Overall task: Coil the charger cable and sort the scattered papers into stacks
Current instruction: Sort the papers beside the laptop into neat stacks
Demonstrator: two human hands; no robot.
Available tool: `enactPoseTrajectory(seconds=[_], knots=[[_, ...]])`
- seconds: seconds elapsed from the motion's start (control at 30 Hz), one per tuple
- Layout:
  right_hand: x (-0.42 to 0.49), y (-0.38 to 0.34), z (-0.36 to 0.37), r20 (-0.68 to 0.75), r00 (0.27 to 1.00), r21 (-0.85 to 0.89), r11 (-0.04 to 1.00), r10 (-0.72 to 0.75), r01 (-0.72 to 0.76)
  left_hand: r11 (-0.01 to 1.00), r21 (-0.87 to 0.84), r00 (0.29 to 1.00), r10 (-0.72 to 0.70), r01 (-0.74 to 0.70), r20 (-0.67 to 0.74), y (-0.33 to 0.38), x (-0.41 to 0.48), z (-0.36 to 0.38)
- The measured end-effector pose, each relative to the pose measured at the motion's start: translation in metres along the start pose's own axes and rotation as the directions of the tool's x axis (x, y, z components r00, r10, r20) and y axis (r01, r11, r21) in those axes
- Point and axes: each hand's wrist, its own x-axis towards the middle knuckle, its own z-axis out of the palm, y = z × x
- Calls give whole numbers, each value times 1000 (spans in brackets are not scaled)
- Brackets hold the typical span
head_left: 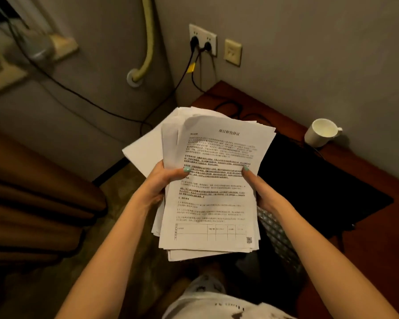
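Papers: the paper stack point(212, 192) is up in the air, in front of the person's body, not on anything.
Left grip: the left grip point(161, 183) holds the stack's left long side, with the thumb point(184, 170) on top of the printed page.
Right grip: the right grip point(263, 192) holds the right long side the same way, thumb on top.
Where the stack sits in the grips: right between them, held about halfway along.
Long way of the stack: it runs from the person out toward the wall corner, leaning a little to the right.
Edges: the sheets do not line up; some poke out at the far left and at the near end.
Counter: the counter point(378, 249) is to the right, with a black mat point(309, 180) on it.
Nearer hand: the right grip is closer to the counter, so I think the stack should go down that way.
Cable: the charger cable point(238, 109) lies in loose loops on the far end of the counter, past the top of the stack; no grip touches it.
Mug: a white mug point(321, 132) stands by the wall, well apart from the papers.
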Motion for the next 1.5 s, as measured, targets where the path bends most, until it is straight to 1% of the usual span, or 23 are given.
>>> enactPoseTrajectory(seconds=[0.07, 0.1, 0.2, 0.23, 0.27, 0.4, 0.43, 0.53, 0.6, 0.73, 0.83, 0.87, 0.9, 0.97, 1.07, 1.17, 1.27, 1.4, 1.47, 1.5], knots=[[16, -14, 11, -4, 1000, 37, 999, -2, 2, 998, 59, 1000, 10, -11, 20, 29, 15, -11], [25, -18, 15, -3, 1000, 58, 998, -25, 25, 996, 84, 999, 22, -24, 28, 41, 20, -15], [41, -31, 32, -30, 998, 221, 973, -63, 68, 992, 108, 997, 67, -72, 48, 71, 28, -25], [44, -35, 38, -26, 998, 244, 967, -65, 69, 991, 102, 995, 84, -90, 56, 80, 29, -29], [46, -40, 44, -18, 998, 247, 967, -65, 68, 989, 99, 992, 104, -110, 68, 87, 28, -32], [57, -55, 61, -12, 996, 141, 986, -88, 89, 978, 147, 987, 141, -150, 73, 108, 21, -46], [61, -58, 64, -2, 995, 153, 983, -103, 102, 976, 152, 986, 149, -158, 69, 112, 20, -47], [72, -67, 72, 74, 988, 281, 954, -132, 106, 964, 181, 980, 183, -194, 75, 125, 21, -53], [78, -76, 76, 86, 986, 286, 952, -143, 113, 960, 185, 976, 198, -212, 89, 136, 25, -59], [90, -100, 86, -10, 972, 169, 957, -237, 235, 961, 147, 970, 224, -236, 91, 153, 43, -82], [100, -121, 92, -77, 929, 50, 929, -363, 367, 962, 97, 963, 244, -255, 114, 162, 69, -101], [104, -128, 94, -118, 910, 3, 916, -398, 401, 961, 90, 961, 251, -262, 116, 164, 79, -108], [108, -135, 97, -175, 885, -43, 901, -431, 431, 959, 92, 960, 256, -267, 112, 165, 91, -115], [114, -144, 106, -309, 809, -120, 864, -500, 489, 951, 109, 954, 279, -291, 111, 169, 117, -128], [125, -134, 126, -431, 722, -195, 837, -542, 512, 930, 145, 939, 325, -339, 111, 163, 151, -148], [140, -103, 154, -499, 677, -247, 838, -541, 488, 929, 160, 937, 311, -335, 159, 131, 176, -172], [153, -78, 177, -541, 681, -262, 868, -494, 422, 946, 160, 939, 239, -283, 246, 104, 191, -192], [149, -76, 184, -583, 671, -307, 889, -458, 339, 905, 225, 885, 258, -362, 388, 113, 213, -207], [146, -70, 178, -585, 689, -337, 901, -428, 274, 892, 228, 854, 258, -390, 452, 121, 224, -210], [145, -67, 176, -585, 695, -349, 903, -418, 249, 889, 247, 853, 243, -387, 461, 123, 229, -208]])
